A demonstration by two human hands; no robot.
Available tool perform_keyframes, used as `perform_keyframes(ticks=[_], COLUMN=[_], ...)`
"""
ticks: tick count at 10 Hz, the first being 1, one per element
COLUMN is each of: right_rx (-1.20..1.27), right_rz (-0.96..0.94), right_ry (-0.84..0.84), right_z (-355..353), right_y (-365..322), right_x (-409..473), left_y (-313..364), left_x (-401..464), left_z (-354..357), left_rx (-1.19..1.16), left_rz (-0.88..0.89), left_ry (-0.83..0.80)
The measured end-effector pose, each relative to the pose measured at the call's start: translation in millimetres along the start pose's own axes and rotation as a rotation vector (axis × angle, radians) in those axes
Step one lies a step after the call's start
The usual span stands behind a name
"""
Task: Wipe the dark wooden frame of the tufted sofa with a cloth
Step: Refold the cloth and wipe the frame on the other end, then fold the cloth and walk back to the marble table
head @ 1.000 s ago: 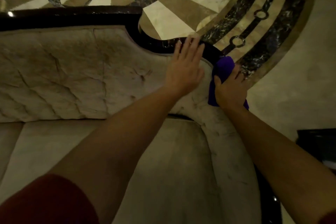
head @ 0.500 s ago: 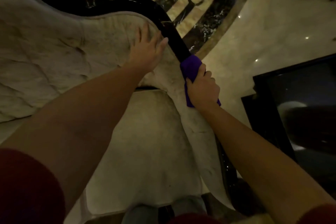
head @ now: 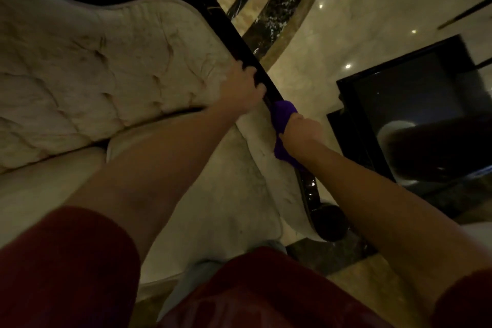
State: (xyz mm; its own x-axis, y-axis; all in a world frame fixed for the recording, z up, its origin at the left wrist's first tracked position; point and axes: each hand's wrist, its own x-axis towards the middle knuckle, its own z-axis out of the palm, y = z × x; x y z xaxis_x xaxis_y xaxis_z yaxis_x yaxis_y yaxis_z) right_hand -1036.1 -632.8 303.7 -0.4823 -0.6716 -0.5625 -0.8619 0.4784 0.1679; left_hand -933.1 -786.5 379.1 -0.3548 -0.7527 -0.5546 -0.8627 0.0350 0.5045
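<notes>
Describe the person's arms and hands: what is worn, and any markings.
Both forearms are bare from short dark red sleeves down. The left hand and right hand wear no gloves. No watch, ring or bracelet shows in this dim view. No markings can be made out.

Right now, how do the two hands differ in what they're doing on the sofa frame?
The right hand is closed around the purple cloth, pressing it on the dark frame; the left hand is bare, fingers hooked over the rail. The left hand sits higher up the rail, the right hand lower, toward the armrest's end. Both rest on the same sloping stretch of frame.
</notes>
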Motion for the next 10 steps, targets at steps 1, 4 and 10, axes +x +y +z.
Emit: perform_keyframes(ticks=[1, 4, 10], right_rx=[0.026, 0.899, 1.052], right_rz=[0.018, -0.035, -0.497], right_ry=[-0.127, 0.23, 0.544], right_z=[-18, -49, -122], right_y=[13, -4, -100], right_x=[-34, -162, -338], left_y=[-11, -66, -105], left_x=[-63, -178, -334], left_z=[15, -78, -112], left_rx=[-0.496, -0.79, -0.602], left_rz=[-0.173, 0.036, 0.446], left_ry=[-0.232, -0.216, 0.173])
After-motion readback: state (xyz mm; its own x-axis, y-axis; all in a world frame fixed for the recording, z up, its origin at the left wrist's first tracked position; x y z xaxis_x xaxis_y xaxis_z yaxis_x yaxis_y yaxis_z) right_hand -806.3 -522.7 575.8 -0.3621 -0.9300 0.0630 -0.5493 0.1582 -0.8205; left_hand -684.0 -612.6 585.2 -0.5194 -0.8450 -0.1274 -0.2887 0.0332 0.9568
